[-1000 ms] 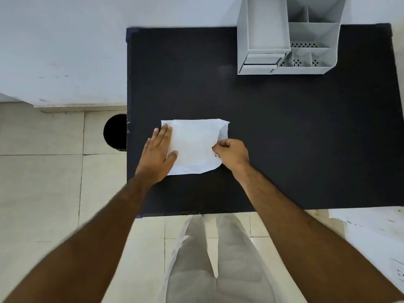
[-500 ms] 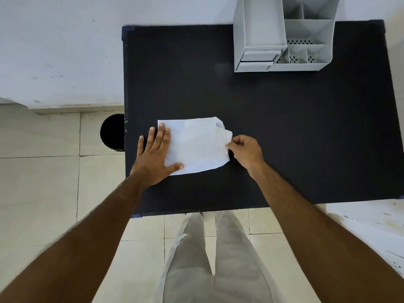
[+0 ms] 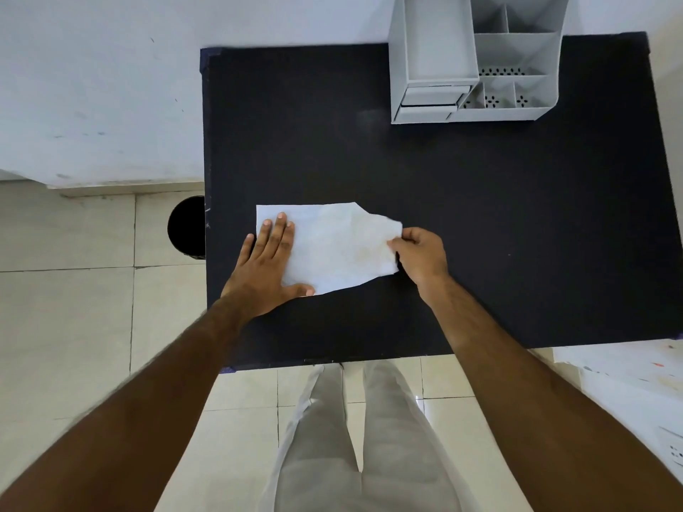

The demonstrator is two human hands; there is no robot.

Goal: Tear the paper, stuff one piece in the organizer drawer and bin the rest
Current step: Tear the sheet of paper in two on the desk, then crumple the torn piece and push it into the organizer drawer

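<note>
A crumpled white paper (image 3: 332, 245) lies on the black table (image 3: 480, 216), near its left front. My left hand (image 3: 268, 267) lies flat on the paper's left end, fingers spread, pressing it down. My right hand (image 3: 419, 253) pinches the paper's right edge between thumb and fingers. The grey organizer (image 3: 473, 61) stands at the table's far edge; its two small drawers (image 3: 428, 103) at the front left are closed. A black round bin (image 3: 188, 227) stands on the floor just left of the table, partly hidden by the table edge.
A white wall runs behind the table. The floor is pale tile. My legs in light trousers stand at the table's front edge. A white paper-covered surface (image 3: 635, 393) lies at the lower right.
My right hand has pulled the paper's right edge out to the right, unfolding it wider. My left hand has stayed flat on the left end.
</note>
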